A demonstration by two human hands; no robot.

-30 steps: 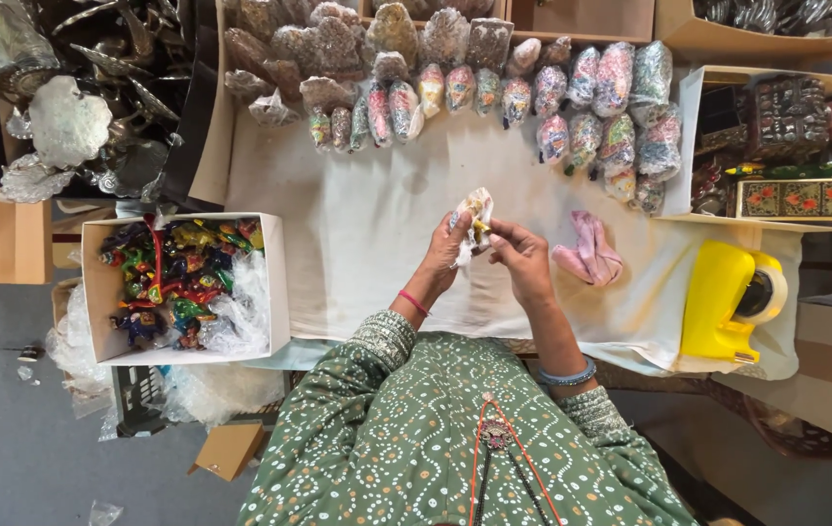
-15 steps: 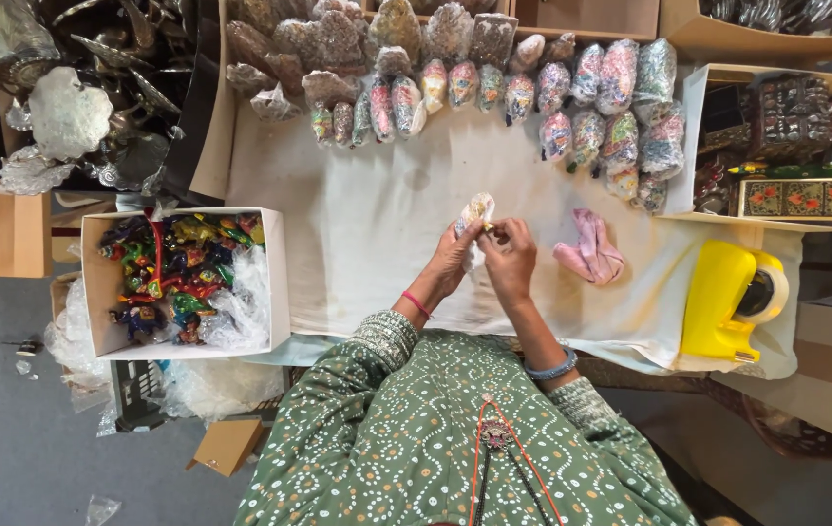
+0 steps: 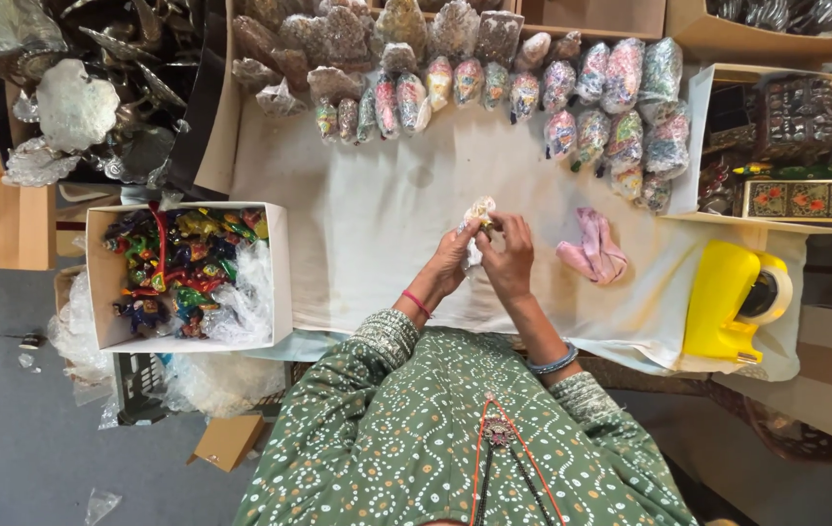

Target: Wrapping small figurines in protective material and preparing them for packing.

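1. White box (image 3: pixel 94 282) — at the table's left edge, filled with bright painted figures (image 3: pixel 177 263) and clear wrap.
2. Wrapped ornaments (image 3: pixel 494 68) — a row along the table's far edge, from brown ones at the left to speckled ones at the right.
3. Left hand (image 3: pixel 452 261) — raised over the middle of the white cloth (image 3: pixel 367 224), fingers curled around a small pale wrapped piece (image 3: pixel 479 210); red band on the wrist.
4. Right hand (image 3: pixel 509 258) — just beside the left and touching it, fingertips pinching the same piece from the other side.
5. Pink cloth (image 3: pixel 591 248) — crumpled on the white cloth, right of the hands.
6. Yellow tape dispenser (image 3: pixel 728 302) — at the table's near right corner.
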